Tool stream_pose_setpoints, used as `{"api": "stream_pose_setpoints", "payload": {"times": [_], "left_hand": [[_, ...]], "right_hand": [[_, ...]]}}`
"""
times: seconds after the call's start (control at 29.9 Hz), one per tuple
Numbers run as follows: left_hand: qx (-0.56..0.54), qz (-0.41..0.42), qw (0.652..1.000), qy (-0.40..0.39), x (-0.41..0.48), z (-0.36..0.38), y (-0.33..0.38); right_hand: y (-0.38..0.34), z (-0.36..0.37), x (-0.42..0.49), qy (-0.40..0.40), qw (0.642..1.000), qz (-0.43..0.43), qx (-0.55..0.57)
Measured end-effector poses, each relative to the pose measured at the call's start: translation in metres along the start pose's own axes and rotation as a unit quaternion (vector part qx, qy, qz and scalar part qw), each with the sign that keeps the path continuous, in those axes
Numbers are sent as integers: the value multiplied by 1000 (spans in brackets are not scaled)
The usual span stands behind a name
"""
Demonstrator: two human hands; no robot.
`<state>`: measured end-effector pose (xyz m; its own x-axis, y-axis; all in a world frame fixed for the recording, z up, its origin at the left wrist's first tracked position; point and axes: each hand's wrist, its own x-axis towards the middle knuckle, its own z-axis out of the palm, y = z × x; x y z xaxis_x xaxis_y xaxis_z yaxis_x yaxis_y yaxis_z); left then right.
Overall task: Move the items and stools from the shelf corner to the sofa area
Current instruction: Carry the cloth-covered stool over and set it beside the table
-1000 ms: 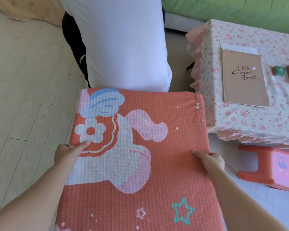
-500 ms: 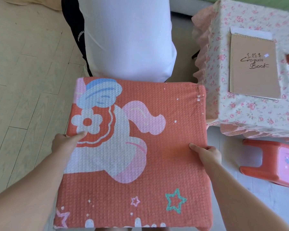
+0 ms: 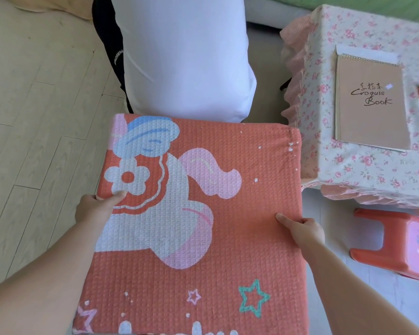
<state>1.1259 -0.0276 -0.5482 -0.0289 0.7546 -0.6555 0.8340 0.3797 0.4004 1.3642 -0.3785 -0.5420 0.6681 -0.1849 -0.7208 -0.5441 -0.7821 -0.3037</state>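
An orange cushion [image 3: 228, 226] is gripped at both side edges. The left hand [image 3: 94, 209] is clamped on the left edge, thumb pressed on top by the white flower print, fingers hidden beneath. The right hand [image 3: 305, 229] is clamped on the right edge, thumb laid on top, fingers curled under the side. The cushion is held flat, face up, filling the lower middle of the view; a cartoon figure with a blue hat, a pink shape and small stars are printed on it. Whether anything supports it from below cannot be told.

Just beyond its far edge a large white pillow [image 3: 186, 56] is seen, with a black bag [image 3: 111, 49] beside it on the wood floor [image 3: 34, 105]. At right a table [image 3: 348, 170] is covered in floral cloth, close beside the cushion's right corner. A brown sketchbook [image 3: 370, 105] is laid on the table. An orange plastic stool [image 3: 397, 243] is seen on the floor below the table's near edge.
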Motion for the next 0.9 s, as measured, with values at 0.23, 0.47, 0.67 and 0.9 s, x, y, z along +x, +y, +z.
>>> {"api": "stream_pose_setpoints", "payload": {"times": [0.23,0.47,0.67,0.9], "left_hand": [[-19,11,1000,13,9,15,28],[2,-3,999,40,30,30,57],[90,5,991,97,33,39,69],[112,6,990,86,24,42,79]], "right_hand": [[-22,-7,17,-4,1000,-15,-12],[-59,-18,44,-14,998,-39,-46],[-71,-16,45,-18,997,-47,-49],[-75,-13,42,-2,996,-55,-64]]}}
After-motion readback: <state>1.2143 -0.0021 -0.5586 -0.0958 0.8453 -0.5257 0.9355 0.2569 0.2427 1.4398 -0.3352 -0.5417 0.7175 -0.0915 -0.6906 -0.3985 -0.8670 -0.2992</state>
